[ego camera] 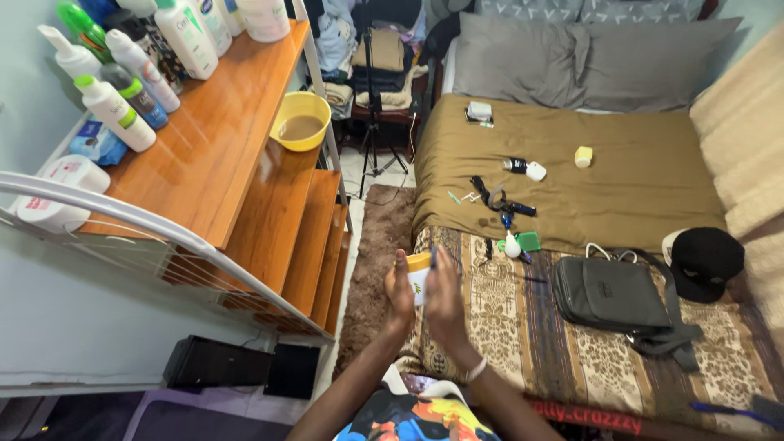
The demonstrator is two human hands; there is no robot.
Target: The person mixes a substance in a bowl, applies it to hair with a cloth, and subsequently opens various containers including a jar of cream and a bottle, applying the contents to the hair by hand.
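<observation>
Right now both hands are up in front of the body, just above the near edge of the bed, with a small white jar with a yellow lid [419, 271] caught between them. The left hand [399, 291] cups the jar from the left side, thumb up beside the lid, while the right hand [445, 298] presses flat against its right side, fingers straight and pointing up. So the palms are closed in on the jar, not spread; a pale bracelet [476, 369] circles the right wrist.

Below the hands lies a patterned brown blanket [523, 335], and on it a dark grey shoulder bag [611, 292] sits well to the right of the jar, with a black cap [704, 260] just beyond the bag. Further up, the olive sheet [637, 180] carries a scatter of small items: a green card-like thing [528, 241], a small white bottle [512, 247], a black strap [494, 198] and a little yellow tub [583, 156]. Two grey pillows [588, 61] rest at the head.

Off to the left, stepped wooden shelves [237, 147] hold a row of lotion and spray bottles [122, 98], and a yellow bowl [300, 121] sits on the second step.
</observation>
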